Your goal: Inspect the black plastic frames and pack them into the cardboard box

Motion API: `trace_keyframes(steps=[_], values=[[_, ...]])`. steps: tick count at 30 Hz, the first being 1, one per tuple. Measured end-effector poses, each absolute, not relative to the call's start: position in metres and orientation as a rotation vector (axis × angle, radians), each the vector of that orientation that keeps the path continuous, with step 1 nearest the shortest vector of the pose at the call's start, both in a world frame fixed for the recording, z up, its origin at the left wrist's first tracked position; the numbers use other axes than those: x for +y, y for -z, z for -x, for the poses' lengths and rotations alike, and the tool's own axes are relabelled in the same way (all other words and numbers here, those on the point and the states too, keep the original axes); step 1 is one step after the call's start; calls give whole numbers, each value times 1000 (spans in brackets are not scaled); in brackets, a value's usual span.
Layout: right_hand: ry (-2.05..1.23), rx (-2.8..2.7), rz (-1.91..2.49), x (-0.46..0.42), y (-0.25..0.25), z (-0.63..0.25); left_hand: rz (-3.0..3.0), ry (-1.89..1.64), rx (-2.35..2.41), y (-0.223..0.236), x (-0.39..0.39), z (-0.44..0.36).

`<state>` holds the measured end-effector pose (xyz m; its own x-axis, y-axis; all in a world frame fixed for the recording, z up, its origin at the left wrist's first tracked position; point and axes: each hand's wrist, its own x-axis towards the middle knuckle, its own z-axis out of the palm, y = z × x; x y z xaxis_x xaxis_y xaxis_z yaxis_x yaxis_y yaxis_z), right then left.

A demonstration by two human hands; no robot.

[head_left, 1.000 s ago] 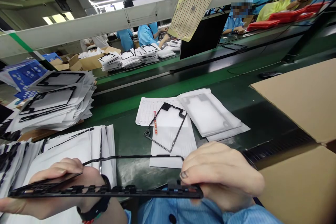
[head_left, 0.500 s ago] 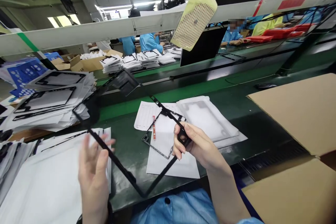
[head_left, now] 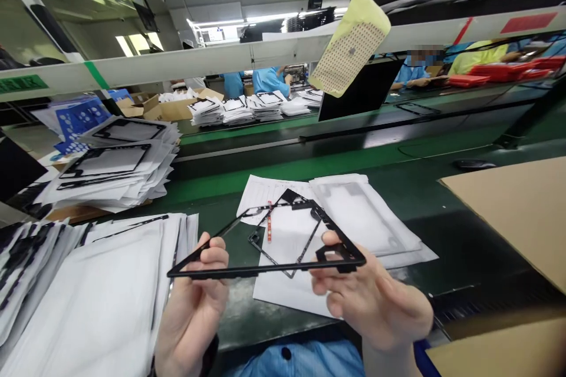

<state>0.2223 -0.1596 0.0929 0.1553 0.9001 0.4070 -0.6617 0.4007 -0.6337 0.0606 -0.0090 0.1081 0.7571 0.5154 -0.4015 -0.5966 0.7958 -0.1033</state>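
A thin black rectangular frame (head_left: 260, 269) is held nearly level above the bench, its long near edge toward me. My left hand (head_left: 197, 300) pinches its left corner between thumb and fingers. At the right corner, my right hand (head_left: 358, 294) grips the frame, thumb and fingertips around the edge. Beneath it, a second black frame (head_left: 260, 250) lies on white paper sheets (head_left: 283, 294). A red strip with light marks (head_left: 269, 224) lies beside that lower frame. To the right rests a translucent white sleeve (head_left: 362, 206) with a flat shape showing through.
Stacked white sleeves with black frames (head_left: 110, 165) stand at the back left, and more white sleeves (head_left: 101, 283) lie front left. An open cardboard box (head_left: 513, 206) is at the right. A yellow dotted sheet (head_left: 349, 41) hangs from the rail. Co-workers in blue (head_left: 269, 79) sit beyond.
The held frame has swung from steeply tilted to nearly level. My left hand, earlier loose beside it, now grips its left corner. The view has also shifted slightly.
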Motion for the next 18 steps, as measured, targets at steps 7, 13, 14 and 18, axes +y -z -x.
trace_keyframes(steps=[7,13,14,18], values=[[-1033,-816,373,-167,-84,-225,238,-491,263,-102,-23,-46],[-992,-588,471,-180,-67,-226,193,-468,346,-107,-25,-50],[-977,-539,528,-183,-65,-226,196,-464,351,-108,-25,-50],[-986,-531,662,-189,-61,-234,176,-420,278,-102,-25,-49]])
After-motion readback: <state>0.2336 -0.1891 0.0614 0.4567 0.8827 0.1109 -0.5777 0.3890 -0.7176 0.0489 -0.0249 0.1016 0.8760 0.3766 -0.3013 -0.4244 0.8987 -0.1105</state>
